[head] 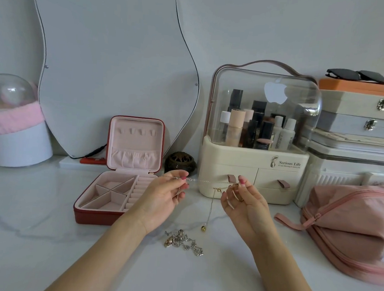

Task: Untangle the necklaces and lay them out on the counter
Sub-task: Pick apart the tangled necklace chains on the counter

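If the left hand (164,196) and right hand (242,202), both pinching the thin gold chain (209,181) mid-frame, tug hard, it may snap

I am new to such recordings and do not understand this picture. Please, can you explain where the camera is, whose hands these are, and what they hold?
There is no machine here. A person wears one camera on the head, looking down at their own two bare hands. The left hand and right hand pinch a thin chain stretched between them; a gold pendant hangs from it. Below, on the white counter, lies a tangled pile of necklaces. An open red jewelry box stands to the left, a cosmetics organizer behind, a pink bag to the right.
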